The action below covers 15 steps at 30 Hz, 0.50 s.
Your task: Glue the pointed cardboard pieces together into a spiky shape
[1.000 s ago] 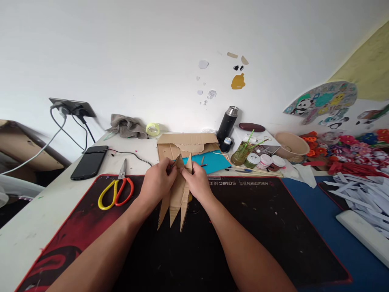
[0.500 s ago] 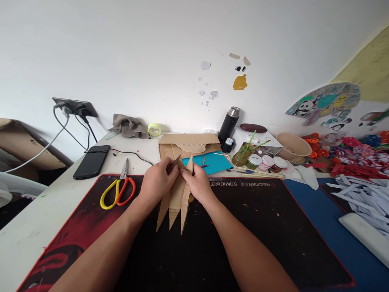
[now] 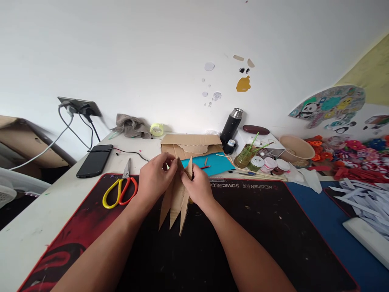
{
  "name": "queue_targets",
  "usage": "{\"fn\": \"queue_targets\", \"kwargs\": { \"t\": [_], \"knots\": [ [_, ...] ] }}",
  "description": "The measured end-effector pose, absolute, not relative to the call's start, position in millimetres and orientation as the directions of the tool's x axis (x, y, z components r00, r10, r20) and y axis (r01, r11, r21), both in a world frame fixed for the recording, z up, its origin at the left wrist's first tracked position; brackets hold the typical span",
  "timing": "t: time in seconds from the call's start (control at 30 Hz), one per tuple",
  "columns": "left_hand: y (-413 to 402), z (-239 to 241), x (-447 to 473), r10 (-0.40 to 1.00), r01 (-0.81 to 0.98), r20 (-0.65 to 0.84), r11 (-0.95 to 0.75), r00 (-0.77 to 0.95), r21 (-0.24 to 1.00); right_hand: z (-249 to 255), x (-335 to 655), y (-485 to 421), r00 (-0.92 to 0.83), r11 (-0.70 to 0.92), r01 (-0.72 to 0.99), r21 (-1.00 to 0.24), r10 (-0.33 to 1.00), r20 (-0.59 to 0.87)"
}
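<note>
Over the dark mat, plain brown cardboard spreads three long, sharp points toward the wearer, its surface creased. The right hand is clamped on its right side; the left hand's thumb and fingers meet by a far tip, though whether they pinch it I cannot tell. Beyond, a blue sheet lies on the tabletop.

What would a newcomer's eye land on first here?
Probably the pointed cardboard in the right hand over the dark mat, with the left hand near its upper end. Next, the scissors with yellow and red handles, left of the hands across the mat's edge. Then the white strips heaped at far right.
</note>
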<state>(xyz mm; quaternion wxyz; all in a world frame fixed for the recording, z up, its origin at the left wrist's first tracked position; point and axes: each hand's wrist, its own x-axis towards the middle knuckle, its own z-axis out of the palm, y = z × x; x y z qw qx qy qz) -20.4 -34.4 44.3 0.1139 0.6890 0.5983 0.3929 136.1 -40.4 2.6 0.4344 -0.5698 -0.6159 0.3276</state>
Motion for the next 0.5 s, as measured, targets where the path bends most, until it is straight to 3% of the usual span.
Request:
{"fn": "queue_targets", "kwargs": {
  "t": [0.5],
  "knots": [
    [-32.6, 42.9, -17.0, 0.905, 0.772, 0.422, -0.23, -0.055, 0.593, 5.0, 129.9, -46.2, -0.004, 0.162, 0.455, -0.876, 0.984, 0.179]
  ]
}}
